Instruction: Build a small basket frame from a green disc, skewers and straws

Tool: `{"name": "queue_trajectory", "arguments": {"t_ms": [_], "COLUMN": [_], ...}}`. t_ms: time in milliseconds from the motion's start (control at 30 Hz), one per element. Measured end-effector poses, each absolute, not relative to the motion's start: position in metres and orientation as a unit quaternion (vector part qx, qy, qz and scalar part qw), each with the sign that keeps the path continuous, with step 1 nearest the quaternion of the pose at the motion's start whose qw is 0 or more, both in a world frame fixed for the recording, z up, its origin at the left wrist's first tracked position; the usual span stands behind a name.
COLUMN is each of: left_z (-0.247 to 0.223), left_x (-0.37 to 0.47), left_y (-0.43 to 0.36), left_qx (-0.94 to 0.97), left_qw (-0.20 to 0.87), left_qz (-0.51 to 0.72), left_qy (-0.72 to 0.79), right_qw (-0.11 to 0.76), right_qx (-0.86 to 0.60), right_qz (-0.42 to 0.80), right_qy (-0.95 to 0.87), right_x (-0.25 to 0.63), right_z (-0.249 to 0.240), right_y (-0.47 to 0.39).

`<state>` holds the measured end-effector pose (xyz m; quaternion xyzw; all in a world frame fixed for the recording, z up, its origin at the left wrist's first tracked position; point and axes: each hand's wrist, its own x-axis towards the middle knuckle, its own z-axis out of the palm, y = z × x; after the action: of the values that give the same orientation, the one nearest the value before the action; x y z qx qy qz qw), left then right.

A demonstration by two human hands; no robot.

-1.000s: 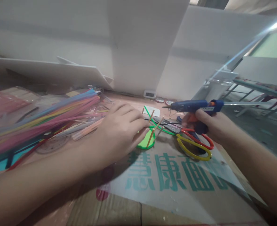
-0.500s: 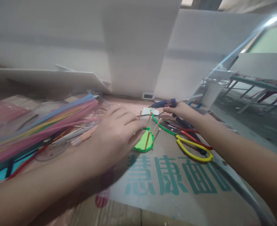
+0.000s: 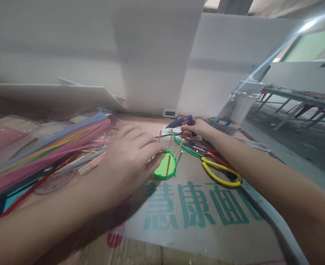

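Note:
A bright green disc (image 3: 161, 167) edged with green pipe cleaner lies on the board, with several thin wooden sticks standing up from it. My left hand (image 3: 134, 152) rests at the disc's left side, its fingers bent over the edge; what they grip, if anything, is hidden. Farther back, my right hand (image 3: 197, 129) is closed on a dark blue glue gun (image 3: 180, 121), whose nozzle points left above a small white pad. Scissors with a yellow and red handle (image 3: 221, 181) lie under my right forearm, beside a green pipe cleaner (image 3: 186, 148).
Colourful pipe cleaners (image 3: 49, 143) and plastic packets pile up on the left. A small white display (image 3: 170, 113) stands by the white back panel (image 3: 151, 55). A clear plastic cup (image 3: 242, 106) is at the back right. Another table (image 3: 303, 96) stands beyond.
The view has shifted slightly, moving the scene left in the picture. My right hand and the glue gun have moved a little left. My left hand stays beside the disc.

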<state>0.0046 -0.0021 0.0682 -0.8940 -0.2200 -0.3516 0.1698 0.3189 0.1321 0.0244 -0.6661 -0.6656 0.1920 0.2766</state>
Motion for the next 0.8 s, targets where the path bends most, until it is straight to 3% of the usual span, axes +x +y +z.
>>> {"name": "queue_trajectory", "arguments": {"t_ms": [367, 433, 567, 633, 800], "left_z": [0.07, 0.07, 0.069, 0.069, 0.067], "left_x": [0.003, 0.002, 0.001, 0.001, 0.002], "left_y": [-0.004, -0.004, -0.003, -0.002, -0.002], "left_qx": [-0.897, -0.9, -0.905, -0.904, -0.908], "left_qw": [0.164, 0.16, 0.159, 0.162, 0.163], "left_qz": [-0.34, -0.339, -0.333, -0.333, -0.329], "left_qy": [-0.228, -0.221, -0.213, -0.211, -0.204], "right_qw": [0.21, 0.235, 0.384, 0.396, 0.35], "right_qx": [-0.693, -0.701, -0.636, -0.597, -0.483], "right_qz": [0.074, 0.026, -0.107, -0.107, 0.029], "right_qy": [-0.685, -0.673, -0.661, -0.69, -0.802], "right_x": [0.32, 0.321, 0.302, 0.283, 0.24], "right_z": [0.06, 0.067, 0.063, 0.056, 0.037], "right_y": [0.087, 0.064, 0.006, -0.021, -0.058]}}
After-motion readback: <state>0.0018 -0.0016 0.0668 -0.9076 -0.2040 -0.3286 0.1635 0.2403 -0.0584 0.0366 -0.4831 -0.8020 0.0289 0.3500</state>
